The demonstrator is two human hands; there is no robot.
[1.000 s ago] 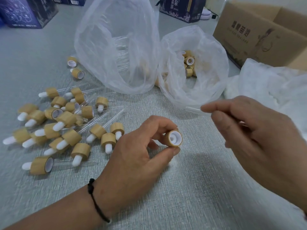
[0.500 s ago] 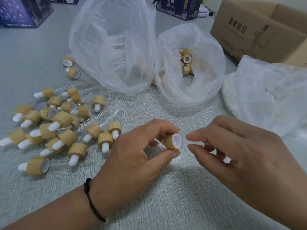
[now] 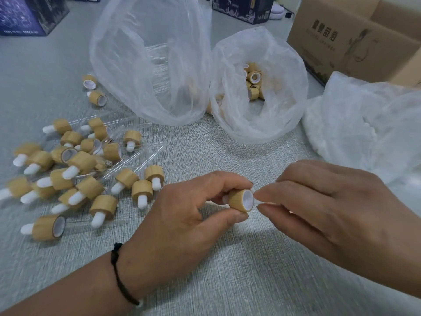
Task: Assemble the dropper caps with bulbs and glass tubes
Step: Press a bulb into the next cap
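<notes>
My left hand pinches a wood-look dropper cap between thumb and forefinger, its white-lined opening facing right. My right hand pinches a clear glass tube between thumb and forefinger; the tube's tip reaches into the cap's opening, and most of the tube is hidden by the fingers. A pile of assembled droppers with white bulbs and glass tubes lies on the table at the left.
A tall clear bag of glass tubes stands at the back centre. Beside it an open bag holds loose caps. A white bag and a cardboard box sit at the right. Dark boxes stand at the far edge.
My right hand has moved down and left with the glass tube, bringing its tip to the cap's opening. The left hand keeps holding the cap in nearly the same place.
</notes>
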